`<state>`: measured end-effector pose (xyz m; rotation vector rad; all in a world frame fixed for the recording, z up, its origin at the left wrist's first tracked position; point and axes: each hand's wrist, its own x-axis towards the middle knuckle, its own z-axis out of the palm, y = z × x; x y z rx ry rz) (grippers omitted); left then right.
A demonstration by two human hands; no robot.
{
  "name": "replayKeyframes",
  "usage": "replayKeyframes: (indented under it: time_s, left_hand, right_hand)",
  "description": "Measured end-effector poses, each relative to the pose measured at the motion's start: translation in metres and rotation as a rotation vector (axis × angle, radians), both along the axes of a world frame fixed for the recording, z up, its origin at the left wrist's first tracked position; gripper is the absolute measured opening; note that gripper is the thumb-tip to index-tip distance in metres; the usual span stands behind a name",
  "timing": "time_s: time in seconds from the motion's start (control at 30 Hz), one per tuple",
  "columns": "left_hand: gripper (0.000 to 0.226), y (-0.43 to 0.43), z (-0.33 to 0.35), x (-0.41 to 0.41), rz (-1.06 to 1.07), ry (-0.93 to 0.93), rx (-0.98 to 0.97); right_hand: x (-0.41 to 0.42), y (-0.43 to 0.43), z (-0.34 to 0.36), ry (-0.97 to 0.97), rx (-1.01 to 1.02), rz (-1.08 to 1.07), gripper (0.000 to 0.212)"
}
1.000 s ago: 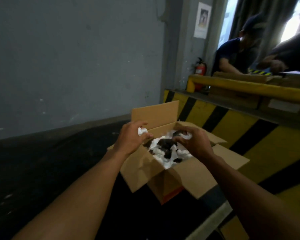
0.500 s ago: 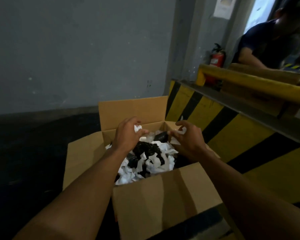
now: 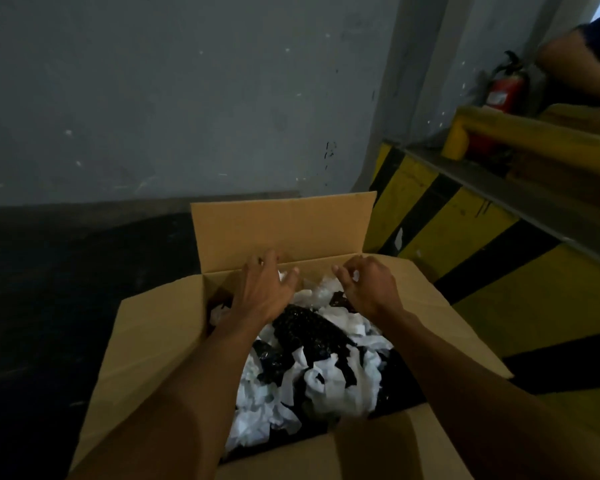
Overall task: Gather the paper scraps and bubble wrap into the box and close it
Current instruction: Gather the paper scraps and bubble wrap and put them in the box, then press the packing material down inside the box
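Observation:
An open cardboard box [image 3: 153, 341] stands on the dark floor with all its flaps folded outward. It holds a heap of white paper scraps [image 3: 343, 386] mixed with black bubble wrap [image 3: 309, 327]. Both my hands hover over the far end of the heap. My left hand [image 3: 264, 289] has its fingers spread, with a white scrap just under the fingertips. My right hand [image 3: 368, 285] is curled, and a small pale scrap shows between its fingers. My forearms cover part of the heap.
A yellow and black striped kerb [image 3: 465, 220] runs right beside the box on the right, with a yellow rail [image 3: 534, 133] above it. A red fire extinguisher [image 3: 504, 91] stands in the corner. Another person's arm [image 3: 579, 64] rests at top right. A grey wall [image 3: 187, 98] is behind.
My view has moved closer and tilted down over the box. Both hands have moved toward the far flap, and my left hand's fingers have spread apart over the scraps.

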<state>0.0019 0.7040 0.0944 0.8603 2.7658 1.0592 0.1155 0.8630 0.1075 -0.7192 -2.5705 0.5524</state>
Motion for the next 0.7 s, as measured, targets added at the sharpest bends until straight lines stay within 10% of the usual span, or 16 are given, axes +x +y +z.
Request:
replayKeyframes:
  time_s: [0.3, 0.7]
  left_hand:
    - [0.069, -0.006, -0.002, 0.002, -0.086, -0.109, 0.076]
    - [0.036, -0.04, 0.012, 0.054, 0.16, 0.213, 0.054]
  right_hand:
    - [-0.006, 0.002, 0.001, 0.011, -0.199, 0.183, 0.023]
    - [0.02, 0.024, 0.009, 0.142, -0.076, 0.149, 0.017]
